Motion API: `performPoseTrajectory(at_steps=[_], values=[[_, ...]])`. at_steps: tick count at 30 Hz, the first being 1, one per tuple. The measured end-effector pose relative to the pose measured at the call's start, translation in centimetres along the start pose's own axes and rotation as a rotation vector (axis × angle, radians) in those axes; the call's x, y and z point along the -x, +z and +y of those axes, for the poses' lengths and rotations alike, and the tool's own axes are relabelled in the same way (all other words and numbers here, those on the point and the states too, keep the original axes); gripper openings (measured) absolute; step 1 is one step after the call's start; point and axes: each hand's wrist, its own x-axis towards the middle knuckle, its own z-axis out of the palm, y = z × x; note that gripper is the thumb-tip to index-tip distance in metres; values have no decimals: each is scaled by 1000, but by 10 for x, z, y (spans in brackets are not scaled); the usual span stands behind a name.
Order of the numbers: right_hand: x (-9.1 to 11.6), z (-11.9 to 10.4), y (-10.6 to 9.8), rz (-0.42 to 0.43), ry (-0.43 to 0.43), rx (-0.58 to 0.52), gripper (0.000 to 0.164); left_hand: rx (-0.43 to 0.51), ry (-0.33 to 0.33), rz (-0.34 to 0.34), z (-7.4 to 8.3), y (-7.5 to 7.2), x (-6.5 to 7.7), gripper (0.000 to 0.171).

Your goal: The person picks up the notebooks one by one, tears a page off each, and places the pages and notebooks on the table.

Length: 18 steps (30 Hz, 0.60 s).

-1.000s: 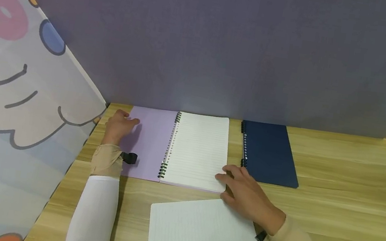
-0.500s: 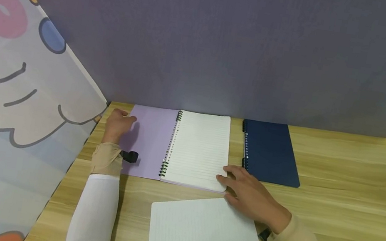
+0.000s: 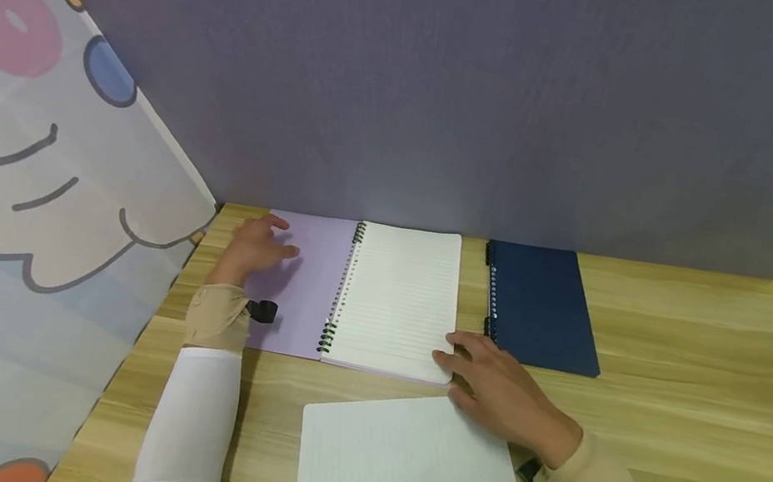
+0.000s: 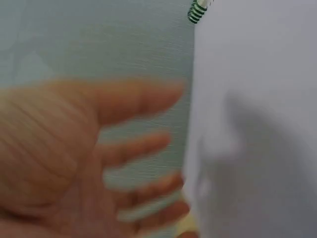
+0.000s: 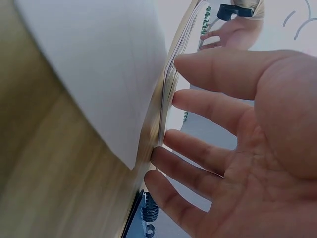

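A spiral notebook lies open near the back of the table, its lilac cover folded out to the left and its white lined page on the right. My left hand is at the cover's left edge, fingers spread and thumb apart; the left wrist view shows nothing held. Relaxed fingers of my right hand rest at the lower right corner of the page. In the right wrist view their fingertips meet the stacked page edges. Below the notebook lies a lined paper sheet, partly out of frame.
A closed navy notebook with a dark binding lies right of the open one. A grey panel stands along the table's back edge. At the left rises a cartoon-printed panel. The wooden table extends to the right.
My left hand has shifted right over the edge of the lilac cover, and its fingers have opened out. My right hand and the notebooks stay about where they were.
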Motion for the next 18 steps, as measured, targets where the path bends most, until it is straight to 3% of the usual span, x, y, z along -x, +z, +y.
performPoseTrajectory(at_steps=[5,11,14,18], values=[[-1,-2,0,-5,10,-15,42,-157,265,-174,13,3,21,68],[-2,-3,-1,0,7,2,41,-262,451,-325,20,21,62,90],[-2,-3,-1,1,5,3,41,-298,511,-329,19,28,79,101],[-2,-3,-2,5,0,-6,41,-328,568,-236,13,34,90,95]])
